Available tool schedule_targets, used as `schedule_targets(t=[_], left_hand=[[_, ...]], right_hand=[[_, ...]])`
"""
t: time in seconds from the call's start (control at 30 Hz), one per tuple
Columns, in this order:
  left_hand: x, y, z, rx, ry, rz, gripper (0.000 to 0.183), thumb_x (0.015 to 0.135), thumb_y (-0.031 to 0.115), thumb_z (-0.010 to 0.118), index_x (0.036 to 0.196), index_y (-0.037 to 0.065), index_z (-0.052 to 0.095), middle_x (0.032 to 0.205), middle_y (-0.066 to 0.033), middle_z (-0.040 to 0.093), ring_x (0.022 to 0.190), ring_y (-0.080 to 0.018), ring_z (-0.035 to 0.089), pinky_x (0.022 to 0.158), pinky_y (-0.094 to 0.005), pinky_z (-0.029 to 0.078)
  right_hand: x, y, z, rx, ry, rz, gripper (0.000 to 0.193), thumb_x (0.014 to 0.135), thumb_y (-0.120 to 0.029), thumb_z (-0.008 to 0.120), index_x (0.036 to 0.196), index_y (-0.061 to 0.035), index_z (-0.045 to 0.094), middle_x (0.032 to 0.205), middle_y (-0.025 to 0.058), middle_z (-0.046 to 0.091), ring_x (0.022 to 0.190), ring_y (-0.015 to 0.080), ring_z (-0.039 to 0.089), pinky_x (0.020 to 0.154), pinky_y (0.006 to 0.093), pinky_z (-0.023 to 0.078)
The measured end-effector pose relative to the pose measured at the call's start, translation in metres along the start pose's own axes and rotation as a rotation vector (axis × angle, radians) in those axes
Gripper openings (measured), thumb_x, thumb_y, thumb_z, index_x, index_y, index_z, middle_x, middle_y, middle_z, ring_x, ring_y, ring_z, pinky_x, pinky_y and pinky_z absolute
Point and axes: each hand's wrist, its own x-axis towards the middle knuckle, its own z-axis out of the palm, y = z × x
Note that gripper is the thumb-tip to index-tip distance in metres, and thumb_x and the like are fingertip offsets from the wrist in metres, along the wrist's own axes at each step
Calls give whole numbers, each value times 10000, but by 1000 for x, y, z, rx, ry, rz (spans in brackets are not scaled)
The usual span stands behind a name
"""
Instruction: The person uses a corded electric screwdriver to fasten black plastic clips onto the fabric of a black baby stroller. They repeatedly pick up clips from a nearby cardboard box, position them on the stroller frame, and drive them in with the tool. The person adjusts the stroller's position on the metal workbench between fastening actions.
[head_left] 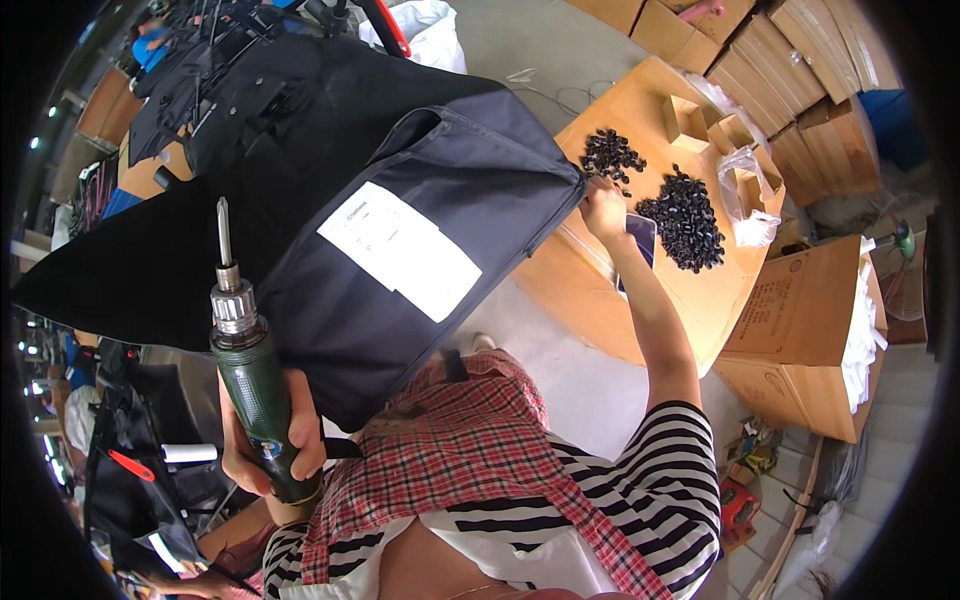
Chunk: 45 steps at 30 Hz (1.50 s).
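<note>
i'm seeing my left hand (268,440) wrapping tight around a green electric screwdriver (250,375) near left, right hand (603,208) reaching far right, seemingly pinching at small black parts (612,155) on the wooden table (640,95), dark fabric bag (420,250) lying between

My left hand (268,440) grips a green screwdriver (250,370), bit pointing up, beside the dark bag (420,190) on my lap. My right hand (603,208) reaches to the black parts (685,220) heaped on the wooden table (640,100).
</note>
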Motion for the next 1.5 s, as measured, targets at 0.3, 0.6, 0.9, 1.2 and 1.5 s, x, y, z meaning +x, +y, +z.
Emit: schedule_targets(t=[0.3, 0.6, 0.9, 1.2, 1.5], left_hand=[[-1, -26, 21, -16, 195, 342, 872, 606, -144, 797, 1330, -127, 314, 950, -281, 572, 733, -352, 700, 616, -435, 611], [-7, -15, 3, 16, 66, 233, 1030, 680, -118, 787, 1465, 58, 143, 1011, -273, 544, 767, -365, 703, 657, -462, 614], [3, -24, 36, 20, 315, 349, 1458, 543, -141, 789, 1592, 254, -142, 826, -288, 563, 524, -273, 635, 438, -354, 543], [-13, 0, 72, 463, 322, 188, 1319, 656, 51, 889, 1626, 126, -1, 980, -91, 627, 716, -124, 600, 628, -254, 489], [-45, 6, 77, 526, 388, 257, 1299, 660, 107, 906, 1630, 128, 43, 1076, -66, 593, 794, -125, 599, 674, -260, 488]], right_hand=[[21, -14, 20, -164, -22, -42, 153, 843, -255, 717, 945, -143, 736, 1002, 84, 674, 1079, 267, 621, 937, 404, 493], [37, 2, 27, -160, -70, 12, 160, 829, -224, 631, 888, -112, 728, 900, 126, 728, 873, 313, 715, 786, 437, 571], [71, -155, -213, 1167, 370, -131, 123, 932, -35, 696, 1047, 6, 715, 984, 67, 732, 827, 107, 674, 783, 259, 553], [44, -344, -275, 1160, 207, -823, 271, 769, 125, 734, 1028, 48, 717, 849, 74, 684, 781, 134, 652, 726, 252, 515], [40, -391, -278, 1052, 215, -943, 290, 752, 119, 731, 1022, 12, 728, 838, 66, 683, 753, 132, 653, 712, 247, 518]])
